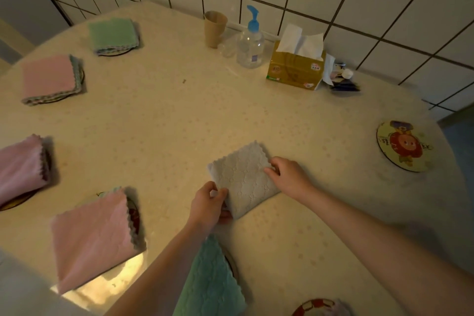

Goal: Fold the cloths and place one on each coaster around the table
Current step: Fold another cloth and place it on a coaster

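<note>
A grey cloth [242, 178], folded into a small square, lies flat on the table in front of me. My left hand [207, 206] pinches its near-left corner. My right hand [287, 174] holds its right edge. Folded cloths rest on coasters to the left: a green cloth [112, 34], a pink cloth [50, 79], a second pink cloth [21, 167], a large pink cloth [91, 237] and a teal cloth [209, 282] under my left forearm. A bare round coaster [404, 146] with a cartoon print lies at the right. Another coaster [316, 306] shows at the bottom edge.
Against the tiled wall stand a brown cup [215, 28], a pump bottle [250, 41] with a blue top, a tissue box [296, 67] and small items [342, 79]. The cream table [179, 120] curves away at the left and right edges.
</note>
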